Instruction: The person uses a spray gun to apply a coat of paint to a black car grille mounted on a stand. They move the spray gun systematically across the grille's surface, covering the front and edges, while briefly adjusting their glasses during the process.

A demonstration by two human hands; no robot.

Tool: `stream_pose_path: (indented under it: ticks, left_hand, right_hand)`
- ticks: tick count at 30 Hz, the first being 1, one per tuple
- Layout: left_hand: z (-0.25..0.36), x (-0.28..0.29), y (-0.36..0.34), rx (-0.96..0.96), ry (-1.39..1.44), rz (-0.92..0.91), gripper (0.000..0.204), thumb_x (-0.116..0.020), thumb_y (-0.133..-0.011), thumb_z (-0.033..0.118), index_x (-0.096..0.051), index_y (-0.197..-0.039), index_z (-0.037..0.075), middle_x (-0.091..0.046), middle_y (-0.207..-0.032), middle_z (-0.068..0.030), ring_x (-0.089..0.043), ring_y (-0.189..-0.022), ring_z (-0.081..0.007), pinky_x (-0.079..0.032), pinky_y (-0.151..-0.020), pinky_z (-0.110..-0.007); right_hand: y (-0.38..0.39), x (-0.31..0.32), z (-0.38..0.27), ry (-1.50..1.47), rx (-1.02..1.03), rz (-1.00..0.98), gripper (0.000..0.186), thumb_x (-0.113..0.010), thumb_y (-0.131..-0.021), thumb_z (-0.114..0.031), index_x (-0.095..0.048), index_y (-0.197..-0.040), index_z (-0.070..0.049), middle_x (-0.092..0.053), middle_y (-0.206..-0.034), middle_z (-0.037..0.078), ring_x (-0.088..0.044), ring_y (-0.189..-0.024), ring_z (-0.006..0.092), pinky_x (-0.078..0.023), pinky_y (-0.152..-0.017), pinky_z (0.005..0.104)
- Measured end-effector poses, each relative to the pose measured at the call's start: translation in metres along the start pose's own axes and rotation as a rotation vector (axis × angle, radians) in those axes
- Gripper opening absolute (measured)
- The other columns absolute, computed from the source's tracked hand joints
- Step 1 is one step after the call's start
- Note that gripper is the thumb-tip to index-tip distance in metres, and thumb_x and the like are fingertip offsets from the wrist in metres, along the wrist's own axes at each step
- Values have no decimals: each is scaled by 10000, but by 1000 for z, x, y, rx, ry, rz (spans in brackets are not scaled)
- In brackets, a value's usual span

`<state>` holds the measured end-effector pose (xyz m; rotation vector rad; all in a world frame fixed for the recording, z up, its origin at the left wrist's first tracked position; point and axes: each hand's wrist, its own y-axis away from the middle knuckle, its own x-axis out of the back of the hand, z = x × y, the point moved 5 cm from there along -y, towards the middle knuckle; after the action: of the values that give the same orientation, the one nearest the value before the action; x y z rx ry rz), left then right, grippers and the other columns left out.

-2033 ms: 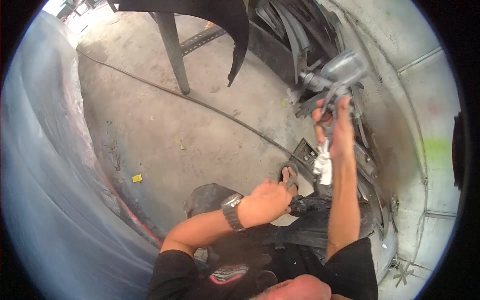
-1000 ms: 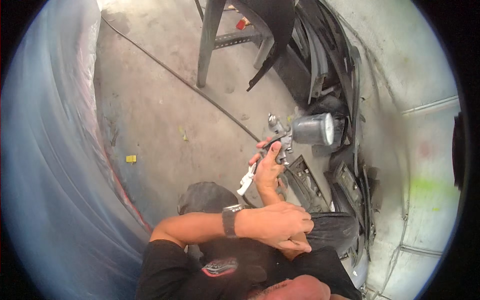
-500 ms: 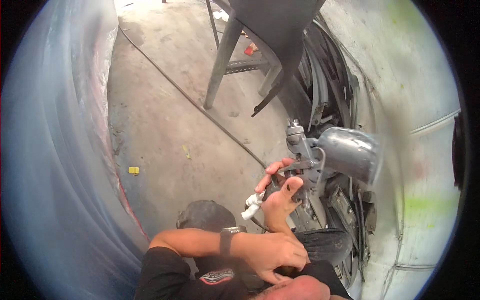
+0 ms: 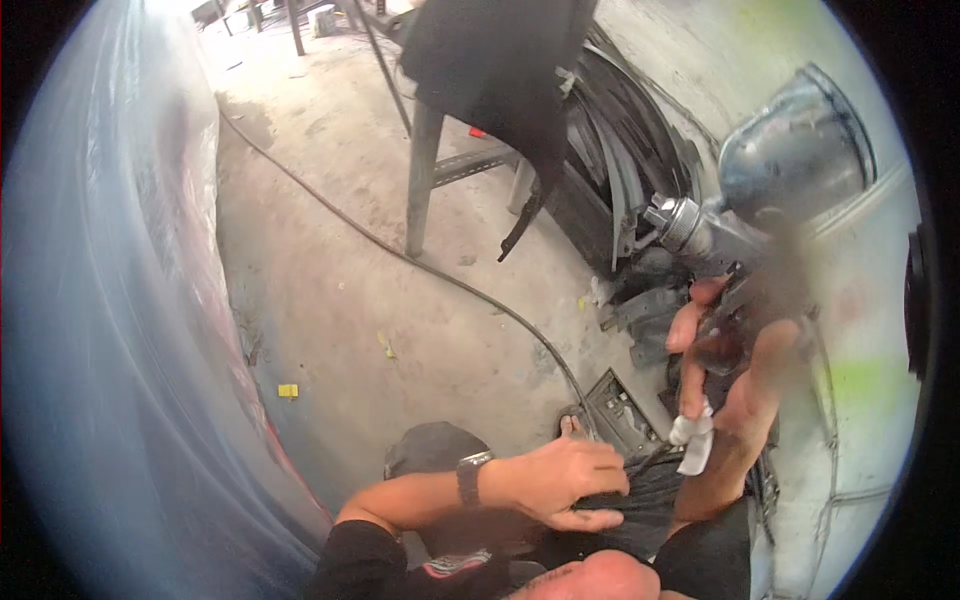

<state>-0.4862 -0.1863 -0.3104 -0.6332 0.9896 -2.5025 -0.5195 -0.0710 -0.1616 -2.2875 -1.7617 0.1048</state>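
In the head view, my right hand (image 4: 745, 360) grips a metal spray gun (image 4: 710, 240) with a large cup (image 4: 790, 150) on top, raised at the right. A small white wad (image 4: 695, 445), perhaps cloth or tape, hangs at its little finger; a blur covers part of the hand and gun. Below and left, over my dark lap, my left hand (image 4: 560, 485) has loosely bent fingers, thumb apart, with nothing visible in them. A watch (image 4: 470, 480) is on that wrist.
A plastic-draped surface (image 4: 120, 330) runs down the left. Ahead, a metal stand (image 4: 425, 180) bears a black panel (image 4: 485, 60). Black parts (image 4: 620, 160) lean against the pale right wall (image 4: 860, 420). A hose (image 4: 350, 225) and a yellow piece (image 4: 287, 390) lie on the floor.
My right hand first moved down and left with the spray gun, then back up and right, now nearer the camera and wall. My left hand has shifted slightly right and up since half a second ago.
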Motion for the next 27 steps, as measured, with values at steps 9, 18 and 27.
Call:
stream_pose_path:
  ticks: [9, 18, 27]
  left_hand:
    - [-46, -16, 11, 259, -350, -191, 353, -641, -937, 383, -610, -1000, 37, -612, -895, -171, -622, -848, -347, -520, -755, -438]
    - [-33, 47, 12, 394, -265, 198, 213, -704, -906, 251, -689, -976, 51, -678, -899, -131, -648, -773, -283, -526, -721, -375]
    - [4, 253, 1, 135, -130, 1332, 288, -642, -1001, 266, -656, -1069, -13, -647, -837, -25, -522, -688, -50, -402, -601, -221]
  right_hand:
    - [-22, 56, 27, -26, -167, 200, 606, -494, -1012, -553, -611, -1070, 38, -631, -744, 101, -470, -395, 118, -360, -328, 243]
    - [-17, 77, 35, 41, -166, 322, 566, -497, -1014, -549, -613, -1089, 1, -634, -763, 80, -483, -367, 122, -347, -312, 244]
    - [-27, 36, -56, 54, 170, 192, 677, -433, -1023, -581, -603, -1167, 58, -652, -790, 105, -398, -337, 69, -276, -315, 201]
